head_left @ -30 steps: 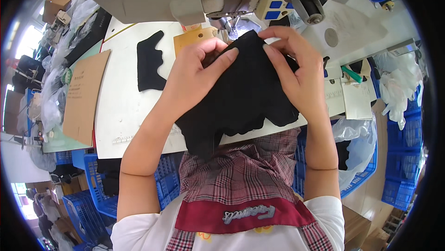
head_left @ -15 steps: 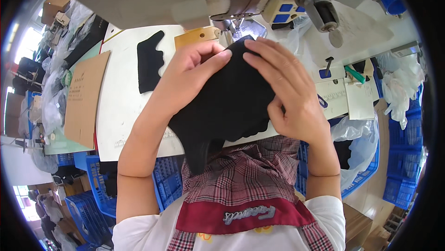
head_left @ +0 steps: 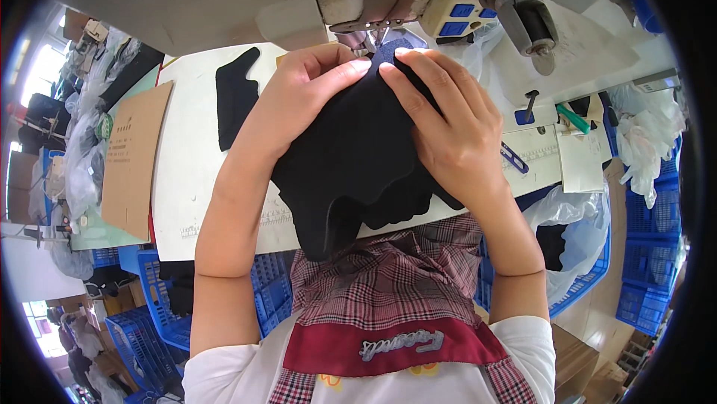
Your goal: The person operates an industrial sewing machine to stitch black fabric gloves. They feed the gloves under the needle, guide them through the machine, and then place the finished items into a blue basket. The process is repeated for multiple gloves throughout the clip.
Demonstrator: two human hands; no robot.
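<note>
A large piece of black fabric with a wavy lower edge is draped over the white sewing table and hangs toward my lap. Its far end, bluish under the lamp, lies at the needle area of a sewing machine. My left hand pinches the fabric's left edge between thumb and bent fingers, close to the needle. On the right, my right hand grips the fabric with its fingertips pressed near that same end; its thumb is hidden. A smaller cut black fabric piece lies flat beyond my left forearm.
A brown cardboard sheet leans at the table's left. Right of my right hand lie a purple-handled thread snipper and a green-handled tool. A blue crate lined with clear plastic stands below right; more blue crates stand left.
The black fabric has shifted and turned a little, its hanging corner rising. My right hand has moved slightly left and its thumb has gone out of sight. Its fingertips are still by the needle.
</note>
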